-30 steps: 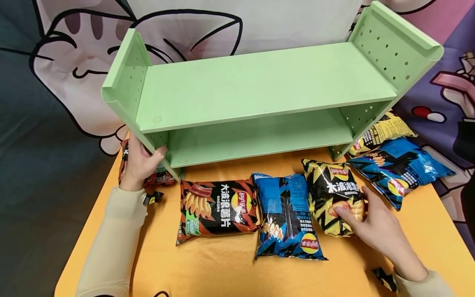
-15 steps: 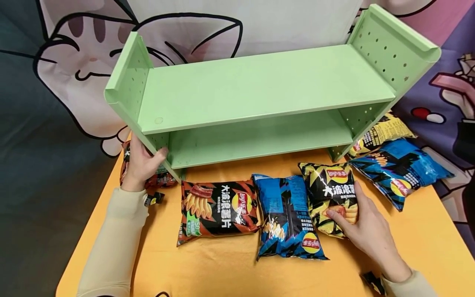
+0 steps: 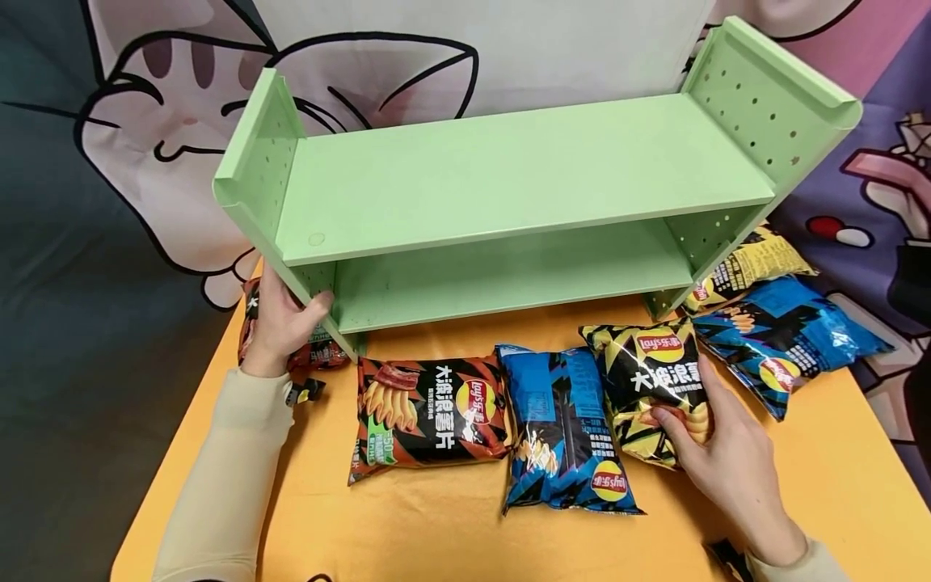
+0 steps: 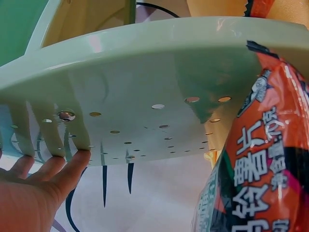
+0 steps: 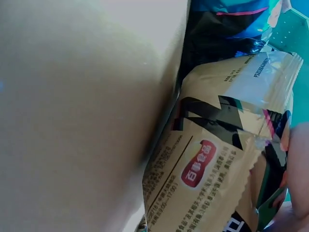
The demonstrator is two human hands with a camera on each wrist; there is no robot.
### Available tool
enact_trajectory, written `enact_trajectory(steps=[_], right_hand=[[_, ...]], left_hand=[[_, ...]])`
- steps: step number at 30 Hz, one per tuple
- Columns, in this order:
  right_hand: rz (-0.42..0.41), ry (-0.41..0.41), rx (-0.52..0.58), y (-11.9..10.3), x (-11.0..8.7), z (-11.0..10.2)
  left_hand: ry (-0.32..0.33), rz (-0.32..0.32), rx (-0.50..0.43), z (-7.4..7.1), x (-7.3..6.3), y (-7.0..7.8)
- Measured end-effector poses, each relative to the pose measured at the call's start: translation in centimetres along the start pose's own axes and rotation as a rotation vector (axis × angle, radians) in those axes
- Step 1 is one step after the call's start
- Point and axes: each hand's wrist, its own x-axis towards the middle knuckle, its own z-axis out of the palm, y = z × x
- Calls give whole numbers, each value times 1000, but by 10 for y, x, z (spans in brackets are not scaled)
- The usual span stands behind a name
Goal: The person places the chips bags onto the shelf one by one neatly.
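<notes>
A pale green two-tier shelf [image 3: 509, 178] stands at the back of the table. My left hand [image 3: 282, 323] grips its left side panel, thumb inside; in the left wrist view my fingers [image 4: 72, 174] press the perforated outer face. My right hand [image 3: 738, 457] holds a yellow-and-black chip bag [image 3: 643, 380] by its right side, thumb on the front. In the right wrist view that bag's tan printed back [image 5: 207, 179] shows. Left of it lie a blue chip bag [image 3: 560, 428] and a red-and-black chip bag [image 3: 432, 412], side by side before the shelf.
Right of the shelf lie another blue chip bag [image 3: 793, 339] and a yellow one [image 3: 756, 263]. A red chip bag [image 3: 320, 352] sits behind my left hand, outside the shelf's left panel. A printed cloth [image 3: 582, 48] hangs behind the yellow table [image 3: 436, 533].
My right hand has shifted the yellow-and-black bag slightly left and nearer to me, against the blue bag. My left hand stays on the shelf panel. The head view has tilted slightly.
</notes>
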Motion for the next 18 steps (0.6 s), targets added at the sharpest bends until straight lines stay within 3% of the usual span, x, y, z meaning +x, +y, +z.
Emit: enact_trajectory(steps=[7,18], right_hand=[[-43,85,7,-7,2,-13],[-234,387,60,-30,22,-56]], left_hand=[[5,4,7,0,-3,-1],[21,17,40,1,-2,-1]])
